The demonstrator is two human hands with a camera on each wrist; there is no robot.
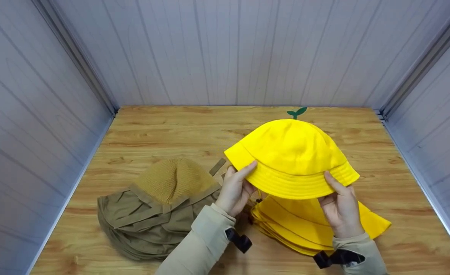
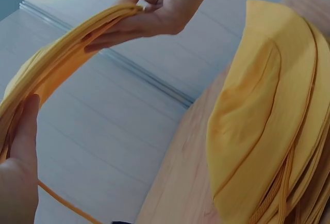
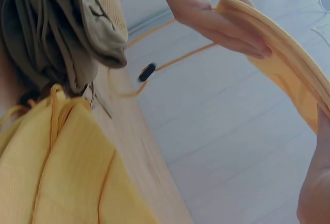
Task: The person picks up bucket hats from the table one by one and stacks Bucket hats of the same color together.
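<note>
Both hands hold up a yellow bucket hat (image 1: 289,152) with a small green sprout (image 1: 296,113) on its crown. My left hand (image 1: 236,191) pinches the brim at the left, thumb on the outer face and fingers behind. At the brim's right side my right hand (image 1: 339,208) grips in the same way. The wrist views show the hat folded flat and raised off the table. From it hangs a thin yellow cord with a black toggle (image 3: 147,72). Beneath the hands lies a stack of yellow hats (image 1: 301,225), partly covered by the held hat and right hand.
To the left rests a pile of olive-brown hats (image 1: 144,225), the top one with a tan knitted crown (image 1: 177,179). An olive strap (image 1: 218,167) sticks out beside it. The wooden table (image 1: 163,130) is bounded by pale panel walls (image 1: 217,53) at the back and sides.
</note>
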